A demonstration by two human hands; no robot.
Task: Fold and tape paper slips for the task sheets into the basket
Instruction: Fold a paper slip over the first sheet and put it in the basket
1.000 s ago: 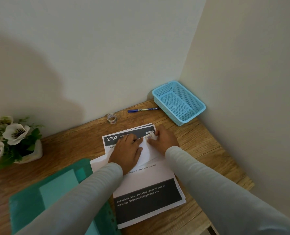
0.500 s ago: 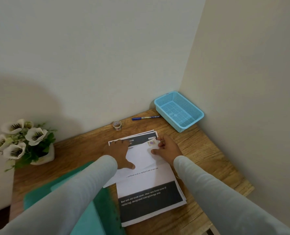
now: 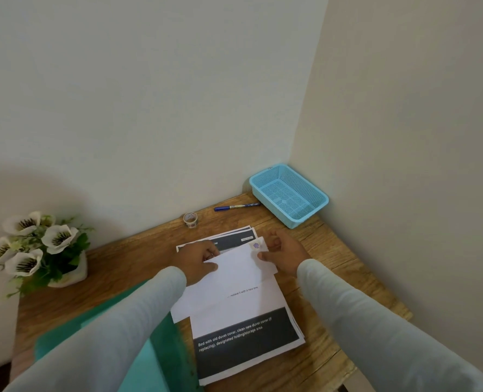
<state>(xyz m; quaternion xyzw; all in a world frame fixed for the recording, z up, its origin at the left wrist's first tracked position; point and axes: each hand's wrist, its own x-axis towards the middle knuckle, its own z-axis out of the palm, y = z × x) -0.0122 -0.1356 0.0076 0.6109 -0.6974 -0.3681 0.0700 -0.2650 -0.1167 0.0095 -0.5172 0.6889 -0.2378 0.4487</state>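
Where the tabletop (image 3: 138,258) ends at far left, white flowers (image 3: 37,250) stand in a pale pot. A green folder (image 3: 161,349) lies flat just right of them, near the front edge, partly covered by the left sleeve and tucked under the lower left corner of the sheets (image 3: 246,335). The left hand (image 3: 199,260) reaches across the folder and pinches the left edge of the slip (image 3: 240,267), thumb on top and fingers curled at the paper. A tape roll (image 3: 190,220) stands behind that hand, close to the back wall and apart from everything else. The slip is a folded white paper lying on the upper part of the sheets, which form a slightly fanned stack with dark printed bands at the top and bottom. A small piece of tape (image 3: 256,245) with a purple mark sits on the slip's upper right corner. A blue pen (image 3: 236,207) lies behind the stack, between the tape roll and the basket (image 3: 299,179). The right hand (image 3: 284,253) holds the slip's right end, thumb and fingers closed on the paper just beside the tape. The basket, light blue mesh, sits in the far right corner against both walls, well apart from the slip and hands
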